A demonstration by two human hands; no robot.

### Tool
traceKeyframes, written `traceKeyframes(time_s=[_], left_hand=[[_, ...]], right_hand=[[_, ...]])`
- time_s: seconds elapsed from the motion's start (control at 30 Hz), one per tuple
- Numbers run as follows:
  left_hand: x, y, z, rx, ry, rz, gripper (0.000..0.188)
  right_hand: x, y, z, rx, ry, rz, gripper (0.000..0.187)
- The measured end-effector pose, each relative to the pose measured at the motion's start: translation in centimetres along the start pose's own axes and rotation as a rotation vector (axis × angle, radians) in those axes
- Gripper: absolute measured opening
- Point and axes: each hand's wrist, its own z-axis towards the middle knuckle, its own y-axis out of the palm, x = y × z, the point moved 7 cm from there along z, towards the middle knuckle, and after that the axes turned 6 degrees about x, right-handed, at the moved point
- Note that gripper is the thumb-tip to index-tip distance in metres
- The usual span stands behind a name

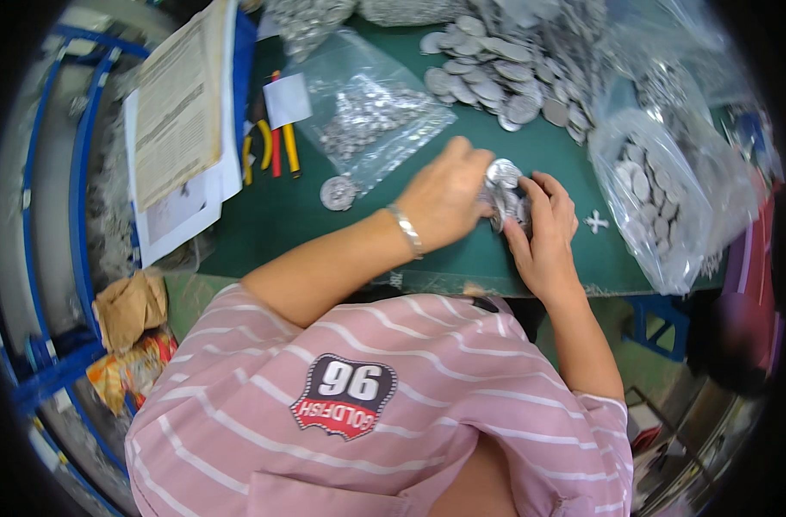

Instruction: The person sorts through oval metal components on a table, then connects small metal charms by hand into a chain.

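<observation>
Several round silver metal discs [503, 175] are bunched together between my two hands, close to the near edge of the green table. My right hand [549, 231] curls its thumb and fingers around the right side of the bunch. Against the left side is my left hand [444, 196], a little blurred, with its fingers closed and their tips hidden. Just right of my right hand lies a small silver cross-shaped piece [596, 221]. A single silver disc with a patterned face [338, 193] rests to the left of my left forearm.
A large heap of silver discs [496, 73] covers the far side of the table [281, 237]. Clear bags hold small silver pieces [367, 121] and more discs [655, 194]. Pliers with yellow handles [290, 151] and papers [182, 112] are at the left, beside blue shelving [83, 198].
</observation>
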Motion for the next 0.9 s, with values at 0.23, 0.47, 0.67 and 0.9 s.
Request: traceKeyframes(time_s=[0.23, 0.47, 0.67, 0.9], left_hand=[[0.3, 2.0, 0.8, -0.015, -0.048, -0.015, 0.054], [0.2, 2.8, 0.4, 0.14, -0.142, -0.244, 0.034], [-1.3, 1.2, 0.8, 0.159, -0.171, -0.332, 0.028], [0.7, 2.5, -0.3, 0.052, -0.085, -0.212, 0.048]], right_hand=[[-1.9, 1.0, 1.6, -0.086, -0.256, 0.067, 0.093], [-1.3, 2.0, 2.6, 0.113, -0.179, 0.077, 0.073], [-0.8, 0.6, 3.0, 0.103, -0.083, 0.2, 0.051], [4.1, -9.8, 3.5, 0.648, -0.149, -0.082, 0.025]])
